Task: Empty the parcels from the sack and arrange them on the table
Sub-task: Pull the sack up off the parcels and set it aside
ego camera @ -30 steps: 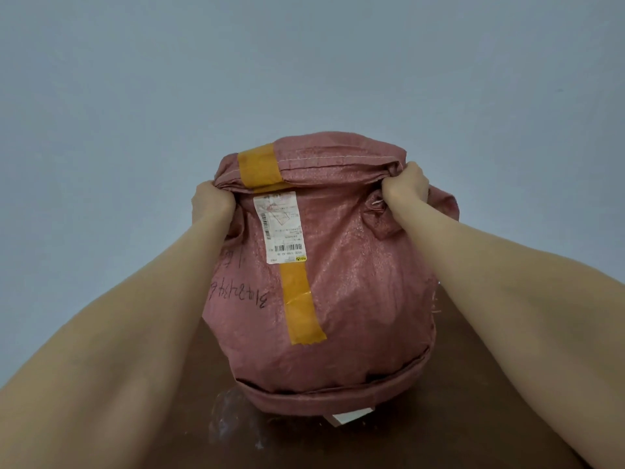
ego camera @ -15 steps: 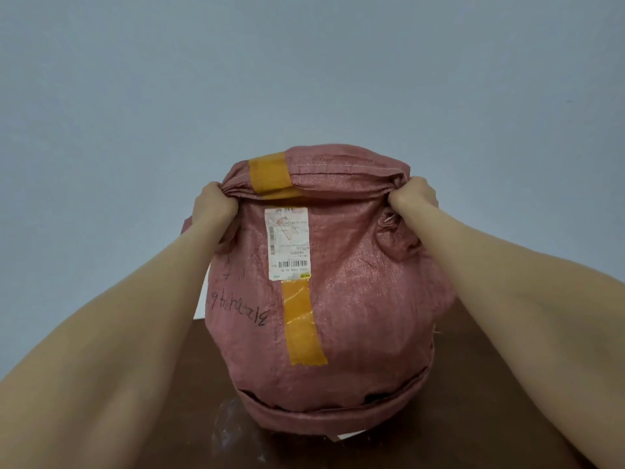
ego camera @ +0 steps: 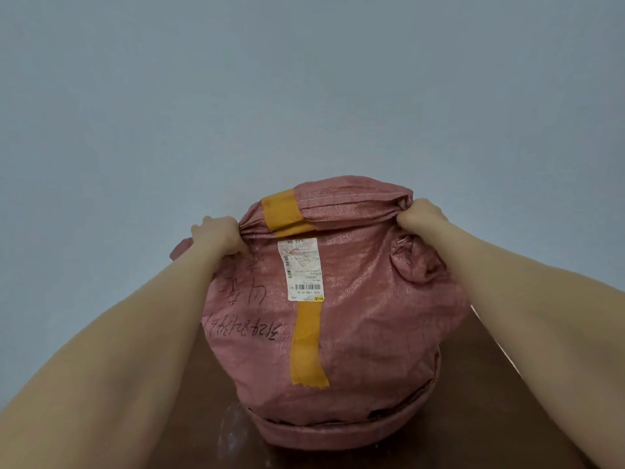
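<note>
Barely begun: clutching bunched top corners of bulging sack (ego camera: 355,316) with left grip (ego camera: 216,236) and right grip (ego camera: 421,216) on tabletop (ego camera: 507,401); no parcels out.

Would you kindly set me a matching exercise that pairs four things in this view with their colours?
Things:
1. woven sack
2. tape strip
3. shipping label
4. table

Colours:
A. white
B. dark brown
C. pinkish red
D. orange-yellow

Pairs: 1-C, 2-D, 3-A, 4-B
</note>
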`<state>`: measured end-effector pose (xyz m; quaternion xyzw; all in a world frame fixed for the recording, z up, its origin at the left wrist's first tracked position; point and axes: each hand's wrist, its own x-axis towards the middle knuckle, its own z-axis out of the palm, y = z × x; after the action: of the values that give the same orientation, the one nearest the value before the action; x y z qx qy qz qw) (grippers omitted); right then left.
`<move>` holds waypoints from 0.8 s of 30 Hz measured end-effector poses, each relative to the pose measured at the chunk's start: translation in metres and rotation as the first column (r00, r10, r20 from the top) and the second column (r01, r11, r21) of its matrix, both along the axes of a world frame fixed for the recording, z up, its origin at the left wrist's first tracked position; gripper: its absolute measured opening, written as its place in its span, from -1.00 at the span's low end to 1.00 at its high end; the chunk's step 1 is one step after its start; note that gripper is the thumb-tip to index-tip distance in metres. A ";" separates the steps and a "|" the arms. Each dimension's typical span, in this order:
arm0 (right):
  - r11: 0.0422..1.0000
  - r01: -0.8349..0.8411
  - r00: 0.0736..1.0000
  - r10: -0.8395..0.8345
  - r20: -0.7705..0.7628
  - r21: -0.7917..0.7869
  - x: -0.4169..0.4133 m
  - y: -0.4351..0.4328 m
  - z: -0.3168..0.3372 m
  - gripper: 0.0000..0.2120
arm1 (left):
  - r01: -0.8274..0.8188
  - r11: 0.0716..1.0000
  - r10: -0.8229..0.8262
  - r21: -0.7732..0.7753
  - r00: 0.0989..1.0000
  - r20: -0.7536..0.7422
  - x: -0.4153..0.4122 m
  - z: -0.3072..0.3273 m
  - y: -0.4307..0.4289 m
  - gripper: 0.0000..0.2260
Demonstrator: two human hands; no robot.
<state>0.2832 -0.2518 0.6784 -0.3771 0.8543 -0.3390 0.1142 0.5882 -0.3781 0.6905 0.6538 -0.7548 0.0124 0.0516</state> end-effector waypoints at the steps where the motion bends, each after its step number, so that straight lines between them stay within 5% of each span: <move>1: 0.999 -0.042 0.999 0.041 0.020 0.026 -0.001 -0.001 -0.001 -0.68 | 0.002 1.000 -0.002 0.030 1.000 -0.006 0.001 -0.002 -0.001 -0.69; 4: 0.972 -0.160 0.987 0.158 0.026 0.173 0.002 0.001 -0.004 -0.55 | 0.039 0.995 -0.035 0.088 0.998 -0.051 0.004 -0.012 -0.008 -0.81; 7: 0.950 -0.097 0.983 0.138 -0.119 0.297 0.005 0.006 -0.008 -0.49 | 0.041 0.996 -0.041 0.073 0.999 -0.010 0.005 -0.019 -0.008 -0.79; 11: 0.980 0.036 0.975 0.009 -0.221 0.198 0.007 0.008 -0.019 -0.68 | -0.010 0.987 0.006 0.162 1.000 0.027 0.008 -0.031 -0.010 -0.67; 14: 0.988 0.073 0.987 -0.052 -0.152 0.137 0.007 0.004 -0.019 -0.67 | -0.040 0.998 0.043 0.044 0.995 -0.091 0.004 -0.032 -0.010 -0.81; 19: 0.989 0.138 0.988 -0.141 -0.063 -0.056 0.005 -0.003 -0.001 -0.69 | -0.108 0.989 0.071 -0.103 0.948 -0.309 -0.007 -0.006 -0.012 -0.70; 24: 0.987 0.140 0.985 -0.146 -0.087 -0.078 0.006 0.000 0.000 -0.70 | -0.132 0.977 0.072 -0.167 0.943 -0.326 -0.008 0.002 -0.007 -0.72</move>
<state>0.2893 -0.2518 0.6783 -0.3339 0.8708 -0.3590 0.0364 0.5806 -0.3846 0.6926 0.6778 -0.6971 -0.0197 0.2327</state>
